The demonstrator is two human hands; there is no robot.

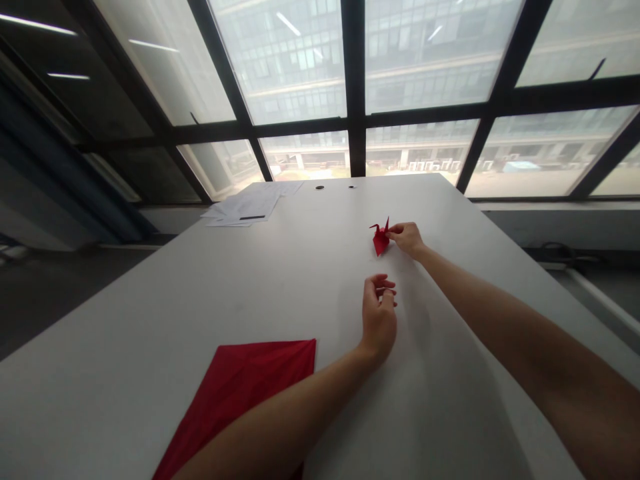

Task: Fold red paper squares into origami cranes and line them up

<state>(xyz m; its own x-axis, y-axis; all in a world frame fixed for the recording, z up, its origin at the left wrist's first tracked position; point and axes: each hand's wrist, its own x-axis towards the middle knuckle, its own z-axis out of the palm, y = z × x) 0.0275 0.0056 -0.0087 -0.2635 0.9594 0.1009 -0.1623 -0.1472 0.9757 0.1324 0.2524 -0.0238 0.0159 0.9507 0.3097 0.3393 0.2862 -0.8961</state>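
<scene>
A small red origami crane [381,241] is toward the far right of the white table [280,280]. My right hand [407,238] pinches the crane by its right side, between thumb and fingers. Nearer to me, my left hand [379,317] hovers over or rests on the tabletop with its fingers loosely curled and apart, holding nothing. Under my left forearm lies a large creased sheet of red paper [250,373], partly hidden by the arm.
Loose white papers [245,203] lie at the table's far left, with a dark strip [252,218] on them. Two round holes, one of them a dark cable hole [319,188], sit near the far edge. Tall black-framed windows [356,93] stand behind; a blue curtain [60,153] hangs left.
</scene>
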